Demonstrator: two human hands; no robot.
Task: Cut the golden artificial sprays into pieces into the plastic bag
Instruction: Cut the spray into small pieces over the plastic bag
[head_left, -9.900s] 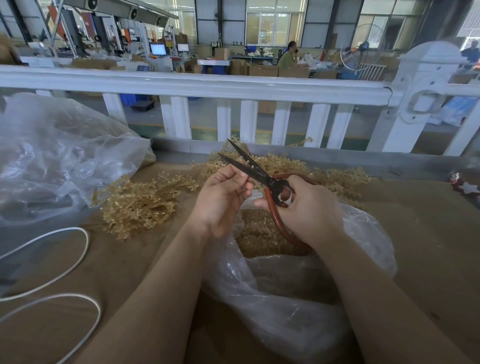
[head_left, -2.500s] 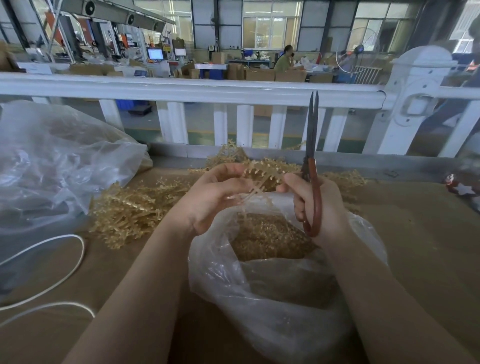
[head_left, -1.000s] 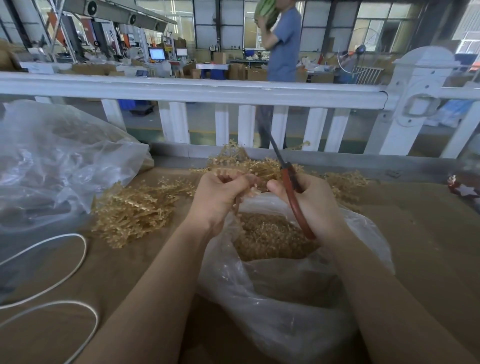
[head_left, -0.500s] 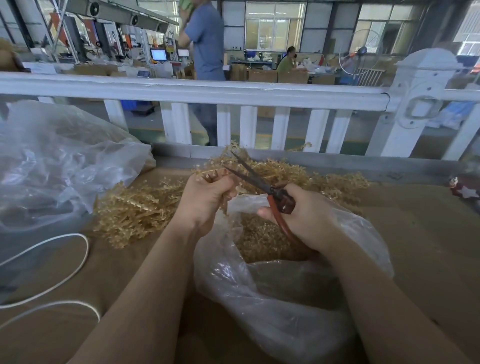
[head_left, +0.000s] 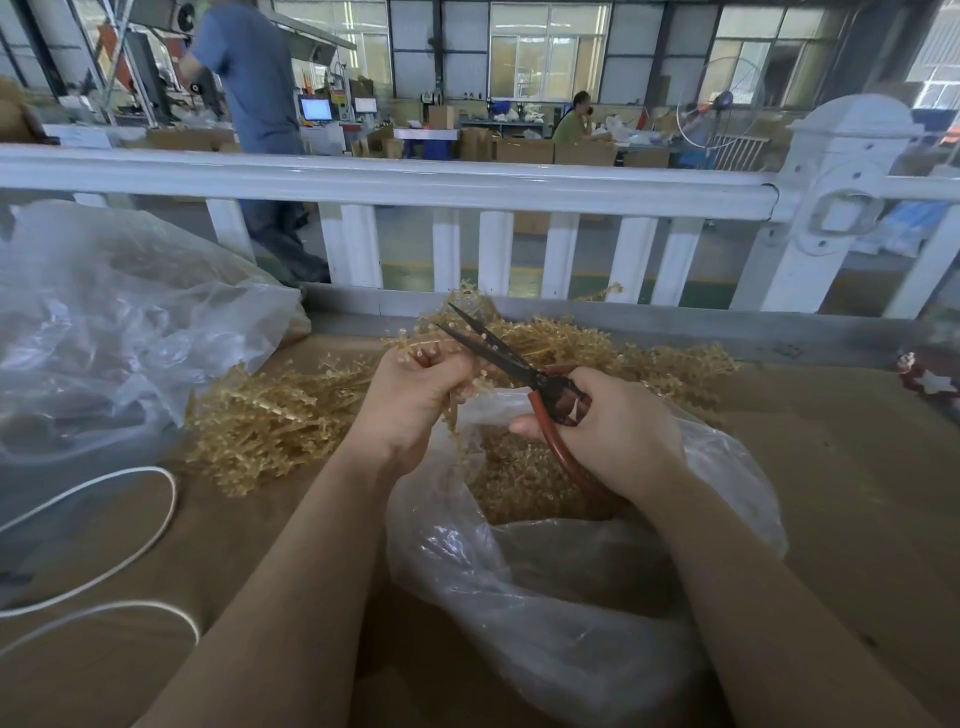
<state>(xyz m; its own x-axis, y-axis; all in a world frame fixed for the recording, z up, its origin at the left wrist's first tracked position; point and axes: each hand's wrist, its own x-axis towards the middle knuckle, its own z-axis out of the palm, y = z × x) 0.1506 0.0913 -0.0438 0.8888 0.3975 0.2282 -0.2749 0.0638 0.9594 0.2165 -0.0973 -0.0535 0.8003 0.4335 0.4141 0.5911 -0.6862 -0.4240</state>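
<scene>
Golden spray in hand: a short piece (head_left: 457, 387) is gripped in the curled fingers of the left hand (head_left: 415, 400), held over the mouth of the plastic bag (head_left: 545, 582), with its beaded tips poking up above the knuckles.
Scissors: the right hand (head_left: 613, 431) is wrapped round the red handles of the scissors (head_left: 519, 364); the dark blades stand parted, pointing toward the far edge of the desk, with the top of the held piece between them.
Plastic bag: clear, crumpled, lying open at the middle of the near edge, with a heap of cut golden pieces (head_left: 514, 478) inside.
Uncut sprays: a loose pile (head_left: 280, 415) lies left of the bag and runs along the far edge behind both hands.
Desk: brown board surface (head_left: 841, 467), with a grey metal strip along its far edge.
Left side: a second, larger clear bag (head_left: 114, 322) bulges there, with loops of white cord (head_left: 130, 545) nearer the near edge.
Far-right edge: a small red ornament with a white star (head_left: 930, 376).
Room: a white railing (head_left: 467, 182) fences the far edge; beyond it a factory hall with cartons, monitors, a standing fan, tall windows, one person walking and another seated.
</scene>
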